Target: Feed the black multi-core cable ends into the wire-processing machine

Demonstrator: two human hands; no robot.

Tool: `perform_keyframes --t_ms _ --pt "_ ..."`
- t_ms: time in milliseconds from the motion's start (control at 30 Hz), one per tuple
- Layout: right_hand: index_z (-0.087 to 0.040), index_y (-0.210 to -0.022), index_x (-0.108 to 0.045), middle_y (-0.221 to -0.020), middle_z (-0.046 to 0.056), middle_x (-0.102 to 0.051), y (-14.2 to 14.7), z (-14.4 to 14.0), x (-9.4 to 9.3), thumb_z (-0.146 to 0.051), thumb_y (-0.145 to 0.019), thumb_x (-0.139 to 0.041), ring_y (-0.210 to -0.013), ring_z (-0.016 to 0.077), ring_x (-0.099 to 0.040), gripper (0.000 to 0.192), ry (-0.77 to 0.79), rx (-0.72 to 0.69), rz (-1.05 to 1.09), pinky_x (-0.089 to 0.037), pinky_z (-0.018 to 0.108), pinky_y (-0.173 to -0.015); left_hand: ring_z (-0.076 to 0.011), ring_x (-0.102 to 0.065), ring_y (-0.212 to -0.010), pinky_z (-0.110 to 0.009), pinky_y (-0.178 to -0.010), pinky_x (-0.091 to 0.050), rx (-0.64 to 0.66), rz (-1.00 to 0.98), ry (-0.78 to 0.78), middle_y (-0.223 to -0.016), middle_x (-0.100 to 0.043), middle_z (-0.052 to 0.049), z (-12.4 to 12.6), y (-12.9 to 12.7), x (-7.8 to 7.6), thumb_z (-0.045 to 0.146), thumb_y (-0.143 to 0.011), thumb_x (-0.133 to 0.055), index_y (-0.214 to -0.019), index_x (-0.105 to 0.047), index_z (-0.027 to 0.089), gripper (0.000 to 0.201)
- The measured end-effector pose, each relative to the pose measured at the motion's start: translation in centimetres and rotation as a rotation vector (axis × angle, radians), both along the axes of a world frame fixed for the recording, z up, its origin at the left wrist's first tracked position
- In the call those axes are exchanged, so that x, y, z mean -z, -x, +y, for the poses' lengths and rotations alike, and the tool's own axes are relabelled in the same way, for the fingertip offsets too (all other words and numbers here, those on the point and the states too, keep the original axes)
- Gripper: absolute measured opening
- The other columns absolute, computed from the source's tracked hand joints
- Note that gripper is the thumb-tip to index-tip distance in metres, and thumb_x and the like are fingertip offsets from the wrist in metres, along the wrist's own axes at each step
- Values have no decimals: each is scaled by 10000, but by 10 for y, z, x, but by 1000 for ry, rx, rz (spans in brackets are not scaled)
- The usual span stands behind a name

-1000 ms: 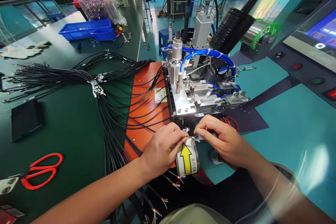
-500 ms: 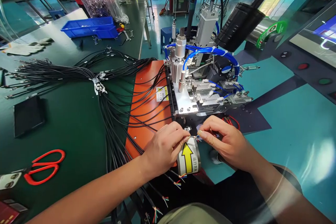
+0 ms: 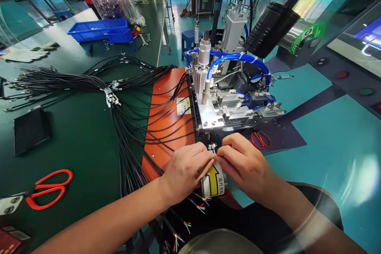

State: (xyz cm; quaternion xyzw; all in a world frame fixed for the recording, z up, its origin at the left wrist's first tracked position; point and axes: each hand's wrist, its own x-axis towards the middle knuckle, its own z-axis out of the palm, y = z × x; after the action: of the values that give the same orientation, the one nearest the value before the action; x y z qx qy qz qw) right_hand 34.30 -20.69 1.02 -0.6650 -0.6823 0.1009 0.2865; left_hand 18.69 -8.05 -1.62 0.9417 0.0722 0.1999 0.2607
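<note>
My left hand is closed in a pinch on the end of a black cable, with thumb and forefinger together. Fingertips of my right hand meet it and pinch the cable's thin wires; the fingers now hide most of that end. Just below both hands is a metal cylinder with a white label bearing a yellow arrow. Several other cable ends with stripped, fanned coloured wires hang below my left forearm. They belong to a thick bunch of black cables running down the left side.
A machine with metal cylinders and blue air hoses stands ahead, beside an orange plate. Red-handled scissors lie on the green table at left; red-handled snips rest near the machine. A blue bin sits farther back.
My right hand has moved left and its fingertips now meet my left hand's, covering the coloured wires that showed between them. The red-handled snips behind it have come into fuller view.
</note>
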Motion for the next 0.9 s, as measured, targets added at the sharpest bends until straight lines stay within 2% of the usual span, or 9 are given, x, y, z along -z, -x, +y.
perform_keyframes --t_ms 67,133,233,300,367,467,567,700,900 --pt "-151 -824 -573 -885 78 -515 3 2 0 -144 -989 -442 -858 202 -486 211 2 6 -22 -428 365 -770 -139 -509 -698 -274 -615 -389 2 32 -38 -775 -567 -45 0 0 0 233 -1010 -439 -831 -655 129 300" --pt "-152 -903 -600 -925 80 -524 1 -1 -1 -163 -988 -462 -867 194 -502 163 2 57 56 -441 354 -780 -136 -513 -693 -270 -613 -392 -8 46 -44 -777 -566 -43 0 -1 1 244 -1012 -434 -834 -656 132 306" --pt "-189 -1118 -604 -1005 67 -542 -7 -15 -1 -263 -973 -545 -887 176 -534 173 24 240 237 -457 321 -794 -135 -525 -691 -266 -619 -402 -24 35 -39 -789 -574 -39 0 -2 4 275 -1013 -442 -877 -673 144 299" --pt "-224 -1138 -612 -1007 51 -572 -12 -27 0 -343 -968 -559 -885 175 -556 213 76 387 325 -460 311 -780 -137 -535 -696 -268 -622 -405 -33 19 -45 -798 -578 -39 0 -3 6 285 -1014 -440 -888 -677 147 301" --pt "-239 -1092 -637 -1014 43 -614 -14 -37 1 -408 -969 -545 -897 183 -580 229 151 451 417 -463 312 -774 -140 -542 -703 -270 -623 -405 -39 1 -57 -802 -580 -39 0 -3 6 288 -1015 -437 -882 -675 146 307" --pt "-231 -1054 -657 -1052 43 -660 -12 -40 4 -460 -960 -540 -954 202 -606 274 241 445 530 -466 326 -828 -143 -538 -700 -271 -620 -402 -42 -17 -74 -798 -575 -37 -1 -3 6 287 -1014 -434 -864 -667 145 311" --pt "-211 -1043 -662 -1072 48 -672 -8 -30 8 -469 -951 -550 -996 206 -610 297 260 424 635 -462 319 -871 -140 -534 -699 -269 -622 -400 -43 -20 -64 -803 -572 -35 -1 -2 4 284 -1013 -433 -873 -660 148 299" --pt "-197 -1054 -667 -954 31 -654 -5 -16 13 -492 -948 -551 -870 171 -578 334 259 394 762 -447 272 -752 -137 -529 -703 -264 -629 -399 -42 -6 -38 -801 -567 -35 -2 -2 3 281 -1011 -438 -868 -651 148 288" --pt "-203 -1030 -666 -788 -7 -524 -8 -10 23 -539 -952 -530 -719 131 -434 372 334 324 966 -360 257 -635 -138 -517 -703 -271 -620 -382 -51 -9 -23 -807 -562 -32 -1 -2 5 272 -1004 -451 -885 -648 150 261"
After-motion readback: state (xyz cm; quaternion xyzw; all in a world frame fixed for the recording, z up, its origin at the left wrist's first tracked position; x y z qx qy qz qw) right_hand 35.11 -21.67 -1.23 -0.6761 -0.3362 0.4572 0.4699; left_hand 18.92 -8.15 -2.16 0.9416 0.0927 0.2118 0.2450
